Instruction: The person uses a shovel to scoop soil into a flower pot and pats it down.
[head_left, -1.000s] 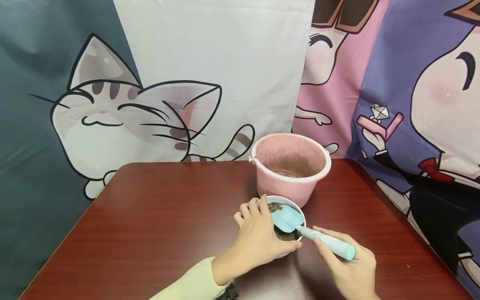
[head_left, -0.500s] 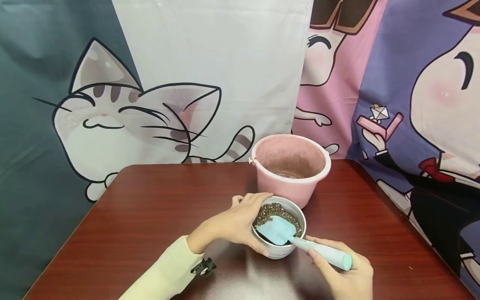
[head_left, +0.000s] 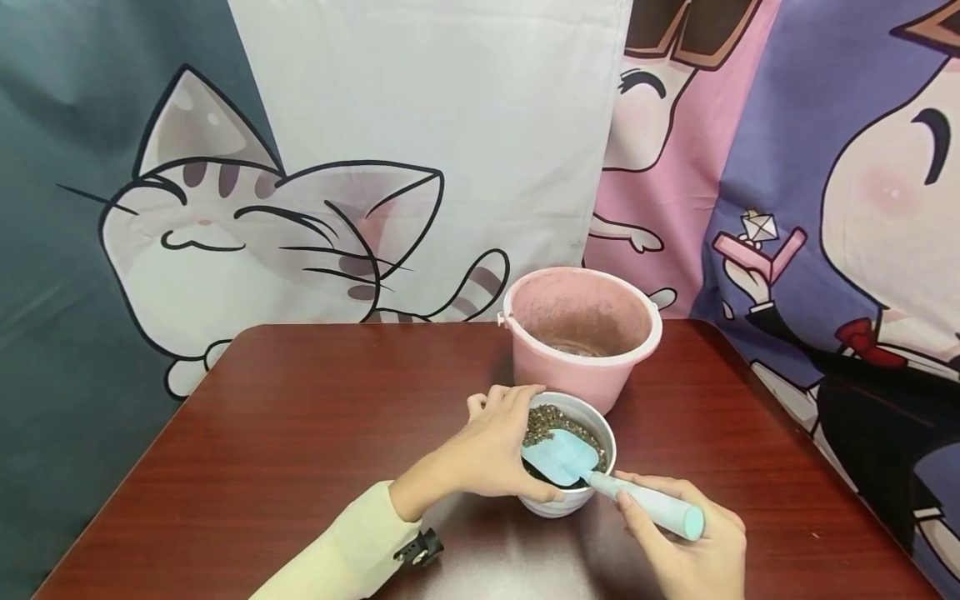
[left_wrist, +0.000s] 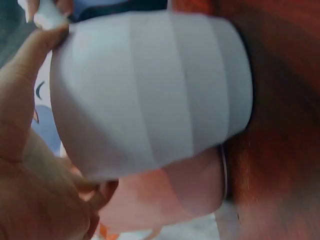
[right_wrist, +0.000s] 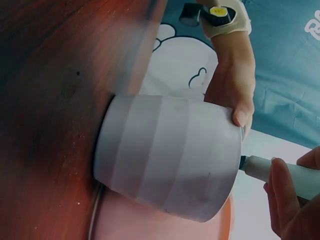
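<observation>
A white flowerpot with a banded wall stands on the table, partly filled with dark, grainy soil. My left hand grips the pot's left side at the rim, thumb at the front and fingers behind. In the left wrist view the thumb presses the edge of the pot. My right hand holds a light blue trowel by its pale handle. The trowel's blade lies inside the pot, over the soil; its tip is close to the left hand. The right wrist view shows fingers round the handle.
A pink bucket stands right behind the pot, with brown residue inside. The reddish-brown table extends to the left and right. A cartoon-printed cloth hangs behind the table's far edge.
The trowel blade has dropped lower and toward the front of the pot, uncovering soil. My left hand has turned and slid from over the rim to the pot's left side.
</observation>
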